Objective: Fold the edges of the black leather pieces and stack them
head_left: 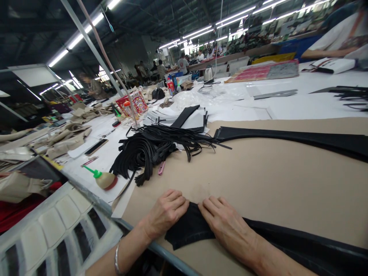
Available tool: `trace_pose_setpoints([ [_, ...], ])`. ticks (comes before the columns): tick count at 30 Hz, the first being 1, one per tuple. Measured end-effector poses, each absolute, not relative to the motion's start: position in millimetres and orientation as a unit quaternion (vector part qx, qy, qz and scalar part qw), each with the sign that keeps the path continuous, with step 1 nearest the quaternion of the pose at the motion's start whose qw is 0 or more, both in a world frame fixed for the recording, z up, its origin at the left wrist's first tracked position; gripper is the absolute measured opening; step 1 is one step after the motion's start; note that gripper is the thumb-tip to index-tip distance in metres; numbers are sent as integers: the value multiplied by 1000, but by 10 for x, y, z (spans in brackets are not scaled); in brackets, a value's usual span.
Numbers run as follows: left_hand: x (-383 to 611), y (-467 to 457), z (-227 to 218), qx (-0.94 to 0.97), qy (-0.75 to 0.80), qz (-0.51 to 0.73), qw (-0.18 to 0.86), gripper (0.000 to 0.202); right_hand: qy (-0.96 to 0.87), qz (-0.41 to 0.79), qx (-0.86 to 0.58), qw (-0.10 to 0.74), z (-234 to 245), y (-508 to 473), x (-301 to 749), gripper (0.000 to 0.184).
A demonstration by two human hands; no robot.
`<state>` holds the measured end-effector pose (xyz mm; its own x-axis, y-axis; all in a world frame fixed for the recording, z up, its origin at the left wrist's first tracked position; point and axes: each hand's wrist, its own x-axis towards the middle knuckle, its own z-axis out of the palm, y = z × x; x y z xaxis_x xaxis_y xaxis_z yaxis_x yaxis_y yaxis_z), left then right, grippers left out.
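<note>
A long black leather-like strip (192,227) lies on the tan sheet (281,184) at the near table edge and runs off to the right. My left hand (169,209) pinches its far edge near the left end, with curled fingers. Close beside it, my right hand (222,218) grips the same edge, its palm over the strip. Both thumbs are mostly hidden. Beyond my hands sits a heap of thin black strips (155,147), with a pink cutter (161,168) next to it. Another long black piece (287,137) stretches along the sheet's far side.
A glue bottle with a green nozzle (103,179) stands left of the heap, near a phone (96,147). Lower left is a rack holding pale panels (40,230). A red patterned box (135,102) and a kettle (208,73) are farther back. A person (339,38) works at the far right.
</note>
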<state>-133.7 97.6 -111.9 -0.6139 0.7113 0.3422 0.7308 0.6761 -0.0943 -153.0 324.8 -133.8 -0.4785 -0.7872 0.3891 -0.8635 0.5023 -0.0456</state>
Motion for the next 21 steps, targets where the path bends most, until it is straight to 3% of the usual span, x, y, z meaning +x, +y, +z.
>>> trace_pose_setpoints([
  [7, -1274, 780, -1067, -386, -907, -13, 169, 25, -848, 93, 494, 166, -1262, 3254, -1530, 16],
  [13, -1173, 963, -1103, -302, -925, -66, 222, 33, -847, 91, 495, 172, -1270, 3260, -1540, 17],
  [21, -1151, 1258, -1227, -330, -920, -153, 146, 36, -841, 96, 508, 160, -1253, 3302, -1558, 14],
])
